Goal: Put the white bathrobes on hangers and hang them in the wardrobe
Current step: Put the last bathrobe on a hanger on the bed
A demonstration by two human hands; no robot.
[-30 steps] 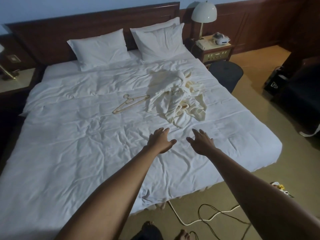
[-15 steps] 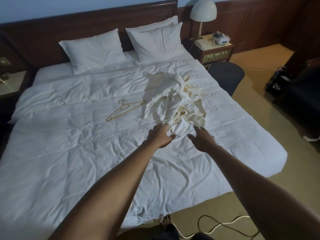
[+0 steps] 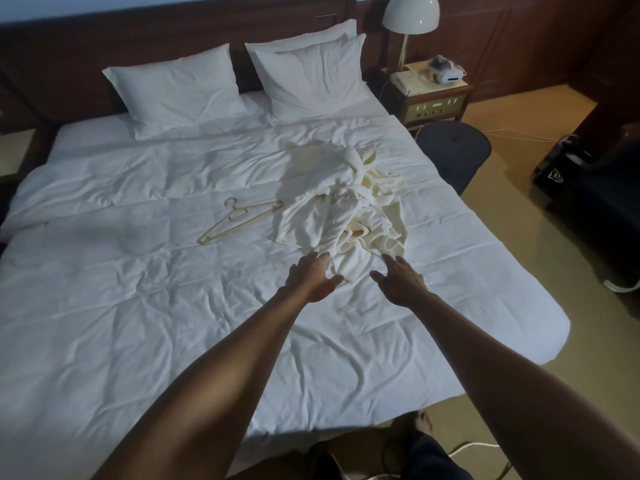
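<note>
At the far left of the frame the white bed [image 3: 104,306] fills most of the view, its cover creased, with two pillows [image 3: 173,88] against the dark headboard in the upper part. A little left of centre two thin hangers [image 3: 239,221] lie flat on the cover, one on top of the other, hooks toward the upper left; they sit just beside the bathrobes and nothing touches them.

In the middle, the left hand [image 3: 311,277] reaches forward, fingers straight and slightly spread, their tips at the near edge of the cloth. It holds nothing. The bathrobes [image 3: 346,216] lie in one crumpled cream-white heap on the bed, centre-right of the frame; how many garments are in it I cannot tell. Right of that, the right hand [image 3: 400,280] is also stretched out with loosely spread fingers, just short of the heap's lower right fold, palm down, gripping nothing.

At the upper right stand a lamp [image 3: 410,15] and a bedside table [image 3: 433,98]; a dark stool [image 3: 453,150] sits beside the bed. No wardrobe is in view.

The step in hand looks like the first pickup: no robe is on a hanger yet. The next move likely calls for closing both hands on one garment, lifting it free of the tangle and finding its collar and shoulders before bringing a hanger in.
</note>
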